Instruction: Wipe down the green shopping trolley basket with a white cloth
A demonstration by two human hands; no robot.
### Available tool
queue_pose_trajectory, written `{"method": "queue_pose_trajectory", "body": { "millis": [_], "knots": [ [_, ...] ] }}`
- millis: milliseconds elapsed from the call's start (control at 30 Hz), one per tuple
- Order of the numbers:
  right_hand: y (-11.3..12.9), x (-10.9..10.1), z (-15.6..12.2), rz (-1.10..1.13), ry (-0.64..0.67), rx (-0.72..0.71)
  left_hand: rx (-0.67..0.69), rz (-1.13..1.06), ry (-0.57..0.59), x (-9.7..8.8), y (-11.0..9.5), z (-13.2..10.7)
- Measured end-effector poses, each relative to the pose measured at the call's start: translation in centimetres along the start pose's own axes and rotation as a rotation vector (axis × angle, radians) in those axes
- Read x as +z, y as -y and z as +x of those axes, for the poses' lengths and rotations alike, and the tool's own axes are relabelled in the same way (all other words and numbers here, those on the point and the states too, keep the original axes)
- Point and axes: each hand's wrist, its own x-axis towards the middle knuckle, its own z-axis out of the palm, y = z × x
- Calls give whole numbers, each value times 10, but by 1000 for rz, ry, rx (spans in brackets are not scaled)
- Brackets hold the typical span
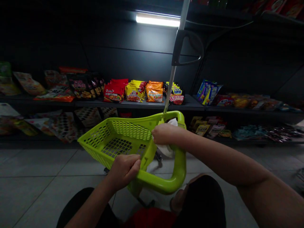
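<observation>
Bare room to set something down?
Basket's mesh floor, between its rim and the left hand. Shelf strip between the red packet and blue packets. Crowded: the right hand and white sheet at the basket's far corner; snack packets along the shelf.

Just past the right hand (pixel 166 133), a crumpled white piece (pixel 167 148) is partly hidden behind the fingers, too blurred to tell a plastic bag from tissue. The left hand (pixel 123 171) hides part of the green plastic basket (pixel 163 185) under its fingers. Ahead of both hands, the print on the snack packets (pixel 135 91) is too small to read. Above the right hand, the metal pole (pixel 182 15) runs off the top edge. Below the hands, the dark clothing (pixel 201 202) is cut off by the bottom edge.
</observation>
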Motion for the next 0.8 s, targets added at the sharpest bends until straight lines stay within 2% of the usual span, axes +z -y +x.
{"method": "queue_pose_trajectory", "body": {
  "millis": [100, 167, 267, 400, 467, 533, 567, 667, 733, 800],
  "knots": [
    [43, 4, -20, -28, -103, -147, 39, 8, -37, -1, 1, -3],
    [48, 7, -26, 36, -196, -253, 71, 16, -62, -1, 2, -5],
    [14, 7, -10, 188, -205, -220, 108, 34, -82, -3, 0, -5],
    [-51, 4, 30, 220, -65, 7, 118, 52, -91, -4, -2, -3],
    [-64, 3, 39, 205, 0, 130, 108, 53, -83, -3, -2, -1],
    [-57, 3, 37, 176, -8, 155, 88, 49, -66, -2, -2, 0],
    [-47, 2, 32, 159, -41, 117, 77, 47, -58, -2, -1, 1],
    [-7, -2, 10, 152, -133, -99, 43, 25, -41, -1, 1, 2],
    [15, -7, -4, 212, -132, -252, 38, -9, -41, 1, 3, 1],
    [28, -11, -18, 316, -135, -339, 45, -58, -51, 2, 4, 0]
  ]
}}
